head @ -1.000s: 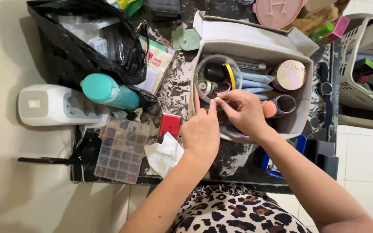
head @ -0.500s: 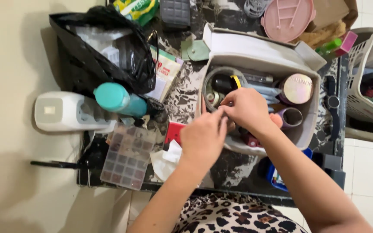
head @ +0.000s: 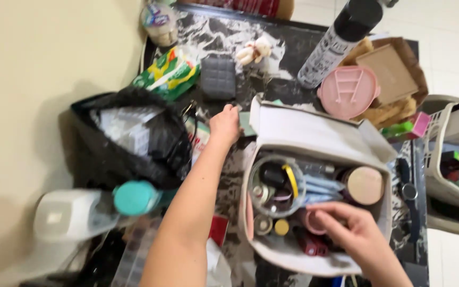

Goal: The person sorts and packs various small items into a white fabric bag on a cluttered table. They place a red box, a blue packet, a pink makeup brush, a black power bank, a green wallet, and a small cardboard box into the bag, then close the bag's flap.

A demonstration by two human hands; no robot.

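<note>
Head view: I see my left hand [head: 224,123] stretched far out over the dark marbled desk [head: 224,40], its knuckles toward the camera. It rests on or just at a small pale-green pouch [head: 246,123] lying against the left outer corner of the grey fabric organizer [head: 314,134]. The fingers curl downward and out of sight, so I cannot tell whether they have closed on the pouch or only touch it.

My right hand [head: 346,231] is inside the organizer near its front wall, fingers loosely spread and bent over a pink round container [head: 310,220] and the dark red tubes [head: 309,245] beside it; it grips nothing that I can make out.

The organizer looks already well filled: a clear round tub [head: 274,186] of small items, blue packets [head: 320,187] and a round lidded jar [head: 365,185] stand packed side by side. Around it much lies loose on the desk: a black plastic bag [head: 128,141], a green snack packet [head: 170,72], a grey square case [head: 218,77], a pink lid [head: 348,91] and a teal-capped bottle [head: 135,197]. I judge the sorting partway through, with the pouch not yet in the box.
</note>
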